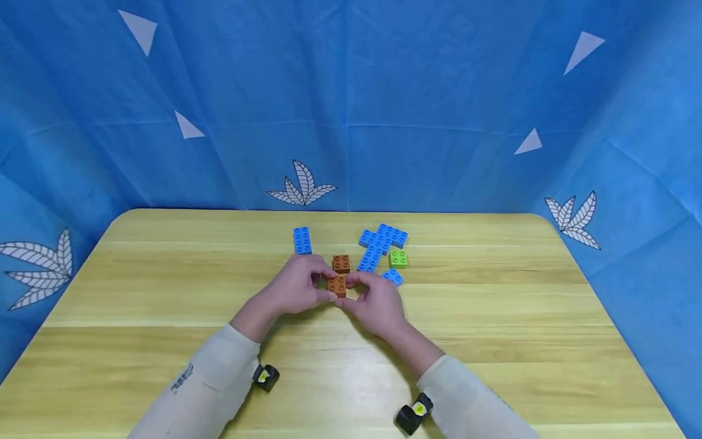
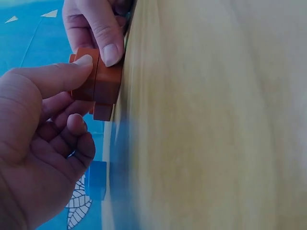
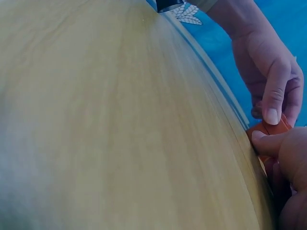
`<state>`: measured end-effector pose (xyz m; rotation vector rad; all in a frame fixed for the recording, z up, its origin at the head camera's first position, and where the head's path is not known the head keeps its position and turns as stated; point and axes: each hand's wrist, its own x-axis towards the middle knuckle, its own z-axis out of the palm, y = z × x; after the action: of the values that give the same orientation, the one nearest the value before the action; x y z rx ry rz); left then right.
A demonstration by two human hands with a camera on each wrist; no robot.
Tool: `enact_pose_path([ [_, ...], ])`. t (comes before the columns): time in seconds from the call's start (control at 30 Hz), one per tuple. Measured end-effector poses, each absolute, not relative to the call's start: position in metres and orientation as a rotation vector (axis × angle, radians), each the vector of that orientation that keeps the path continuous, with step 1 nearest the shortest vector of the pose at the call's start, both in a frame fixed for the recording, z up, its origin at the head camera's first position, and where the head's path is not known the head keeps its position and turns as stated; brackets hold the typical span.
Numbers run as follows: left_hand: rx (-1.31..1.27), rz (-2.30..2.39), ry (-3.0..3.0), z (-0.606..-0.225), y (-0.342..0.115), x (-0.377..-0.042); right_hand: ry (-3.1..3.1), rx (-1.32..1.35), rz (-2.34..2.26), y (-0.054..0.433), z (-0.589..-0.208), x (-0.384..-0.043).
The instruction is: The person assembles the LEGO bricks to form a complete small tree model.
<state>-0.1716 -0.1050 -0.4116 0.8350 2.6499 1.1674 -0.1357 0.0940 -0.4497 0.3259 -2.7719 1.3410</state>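
Note:
Two orange-brown 2x2 building bricks, one on top of the other, form a small stack [image 1: 337, 286] low over the table. My left hand [image 1: 298, 283] pinches the upper brick [image 2: 85, 86] between thumb and fingers. From the other side, my right hand [image 1: 378, 302] grips the lower brick [image 2: 108, 79], its thumb flat along the side. A seam shows between the two bricks in the left wrist view. Just behind the stack stands another brown brick [image 1: 341, 263]. The right wrist view shows both thumbs on the orange stack [image 3: 268, 128], mostly covered by the hands.
A blue brick [image 1: 302, 240] lies beyond my left hand. Behind my right hand are joined blue bricks [image 1: 378, 244], a green brick [image 1: 398, 259] and a small blue brick [image 1: 392, 277]. A blue patterned cloth [image 1: 351, 110] hangs behind the wooden table [image 1: 521, 317].

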Motion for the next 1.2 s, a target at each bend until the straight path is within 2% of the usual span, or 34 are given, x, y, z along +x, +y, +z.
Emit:
enact_pose_path([
  [0.6,0.595,1.354,2.556,-0.424,-0.108,-0.173,-2.64,0.458,1.518,0.103,-0.448,-0.139],
  [1.2,0.688,1.195,2.636,-0.413,-0.108,-0.175,-2.707,0.478,1.414,0.103,-0.451,-0.143],
])
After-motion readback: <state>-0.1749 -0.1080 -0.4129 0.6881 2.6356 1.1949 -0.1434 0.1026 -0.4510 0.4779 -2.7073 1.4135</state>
